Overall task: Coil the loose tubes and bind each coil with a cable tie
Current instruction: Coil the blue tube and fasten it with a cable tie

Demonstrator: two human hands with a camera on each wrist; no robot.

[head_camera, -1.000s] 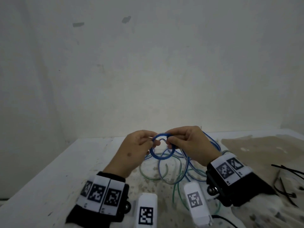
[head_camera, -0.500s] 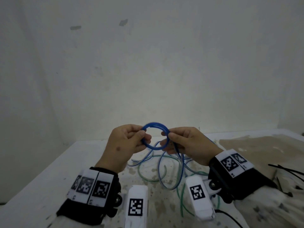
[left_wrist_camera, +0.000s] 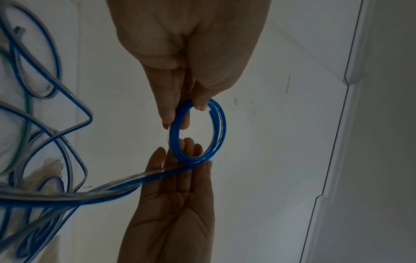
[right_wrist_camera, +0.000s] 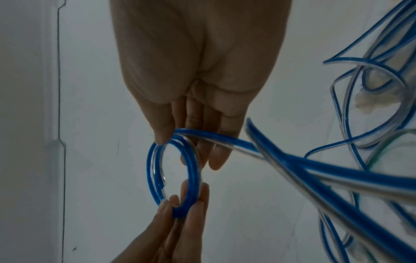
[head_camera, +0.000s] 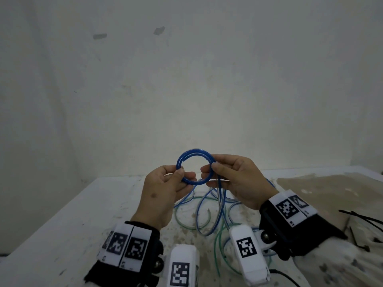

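Observation:
A small blue tube coil (head_camera: 194, 156) hangs in the air above the table, held upright between both hands. My left hand (head_camera: 178, 175) pinches its left side with thumb and fingers. On the coil's right side my right hand (head_camera: 211, 169) pinches it, and the tube's loose tail (head_camera: 221, 195) drops from there to the table. The left wrist view shows the coil (left_wrist_camera: 218, 131) with about two turns, and the right wrist view shows the same coil (right_wrist_camera: 193, 178). More loose blue and green tubes (head_camera: 186, 220) lie tangled on the table under the hands.
Black cable ties (head_camera: 364, 222) lie at the right on the table, beside a brown sheet (head_camera: 331, 189). The white table (head_camera: 62, 224) is stained and ends at a pale wall behind. Its left edge runs diagonally at the left.
Both hands have lifted the blue coil higher and the ring has grown a little wider. The tail now hangs down from the right hand.

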